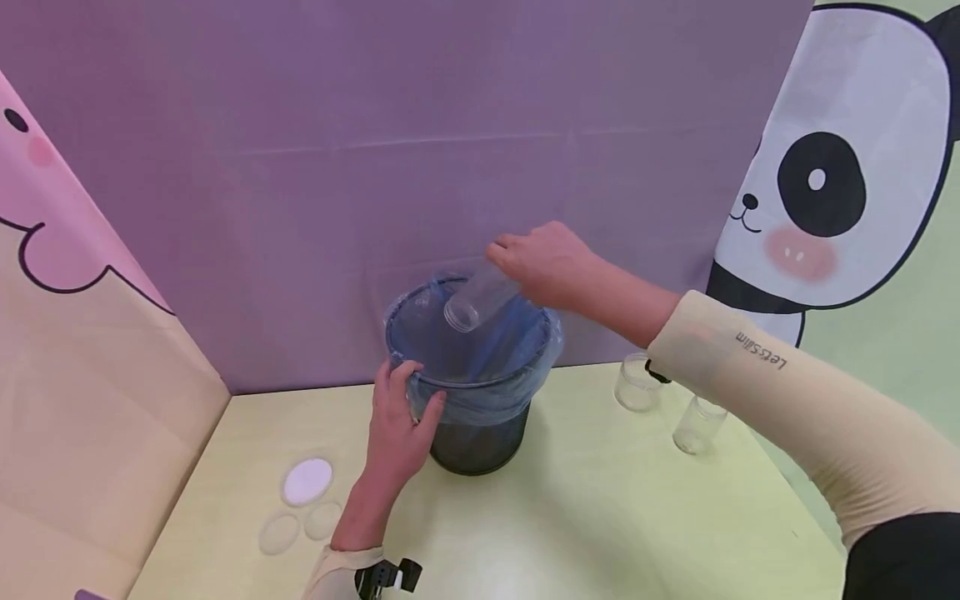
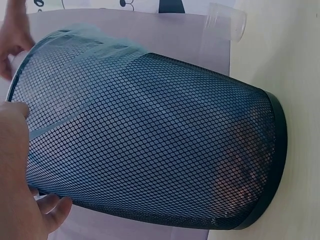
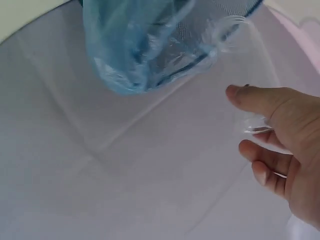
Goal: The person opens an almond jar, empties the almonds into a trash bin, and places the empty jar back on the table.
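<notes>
A black mesh wastebasket (image 1: 480, 446) stands upright on the table, its rim draped with a thin blue plastic bag (image 1: 487, 407). My left hand (image 1: 397, 429) holds the basket's near left side at the rim, with fingers and thumb spread round its curve. Over the basket's opening, my right hand (image 1: 551, 267) grips a clear plastic jar (image 1: 483, 298) by its base end. The jar tilts mouth-down toward the bag, and no contents can be made out in it. Through the mesh in the left wrist view, something orange-brown (image 2: 237, 172) shows blurrily near the bottom.
Two clear jars, a wide one (image 1: 637, 385) and a narrower one (image 1: 699, 427), stand at the table's right. On the left lie a white round lid (image 1: 307, 482) and two clear round lids (image 1: 280, 533). A purple backdrop (image 1: 300, 217) rises right behind the basket.
</notes>
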Demonstrator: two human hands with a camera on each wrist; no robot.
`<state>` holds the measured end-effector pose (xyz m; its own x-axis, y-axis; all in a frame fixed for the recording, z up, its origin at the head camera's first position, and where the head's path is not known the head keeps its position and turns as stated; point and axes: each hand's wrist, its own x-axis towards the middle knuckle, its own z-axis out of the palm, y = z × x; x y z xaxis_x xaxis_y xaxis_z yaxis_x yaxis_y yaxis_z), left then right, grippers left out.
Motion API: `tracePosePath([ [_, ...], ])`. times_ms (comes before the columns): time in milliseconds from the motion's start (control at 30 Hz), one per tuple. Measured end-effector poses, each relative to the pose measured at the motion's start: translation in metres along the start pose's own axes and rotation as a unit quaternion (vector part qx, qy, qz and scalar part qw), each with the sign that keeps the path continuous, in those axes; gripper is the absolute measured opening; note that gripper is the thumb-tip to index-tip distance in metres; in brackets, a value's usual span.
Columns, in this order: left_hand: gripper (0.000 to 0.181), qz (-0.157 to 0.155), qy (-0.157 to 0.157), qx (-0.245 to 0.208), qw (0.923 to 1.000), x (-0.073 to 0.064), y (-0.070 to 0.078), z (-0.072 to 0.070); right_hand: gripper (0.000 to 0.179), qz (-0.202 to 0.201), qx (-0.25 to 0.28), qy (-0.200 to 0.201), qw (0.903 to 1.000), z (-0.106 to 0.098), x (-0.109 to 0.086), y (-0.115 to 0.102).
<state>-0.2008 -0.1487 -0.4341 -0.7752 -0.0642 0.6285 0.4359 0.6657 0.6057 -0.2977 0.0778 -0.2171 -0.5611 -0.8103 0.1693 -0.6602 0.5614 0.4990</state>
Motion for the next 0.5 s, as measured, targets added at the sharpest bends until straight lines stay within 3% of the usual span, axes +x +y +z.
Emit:
tracePosePath([
  [100, 0.044, -0.004, -0.001, 0.002, 1.0, 0.0, -0.001, 0.0, 0.044, 0.048, 0.057, 0.024, 0.9969, 0.011, -0.013, 0.012],
  [233, 0.044, -0.003, -0.006, 0.002, 1.0, 0.0, -0.003, -0.001, 0.051, 0.099, 0.119, 0.066, 0.9857, 0.027, -0.03, 0.026],
  [367, 0.044, -0.002, -0.005, -0.001, 1.0, 0.001, -0.004, -0.001, 0.056, 0.143, 0.175, 0.111, 0.968, 0.043, -0.043, 0.032],
  [500, 0.044, -0.005, -0.004, -0.001, 1.0, 0.0, -0.002, 0.0, 0.059, 0.18, 0.239, 0.161, 0.9405, 0.06, -0.054, 0.029],
])
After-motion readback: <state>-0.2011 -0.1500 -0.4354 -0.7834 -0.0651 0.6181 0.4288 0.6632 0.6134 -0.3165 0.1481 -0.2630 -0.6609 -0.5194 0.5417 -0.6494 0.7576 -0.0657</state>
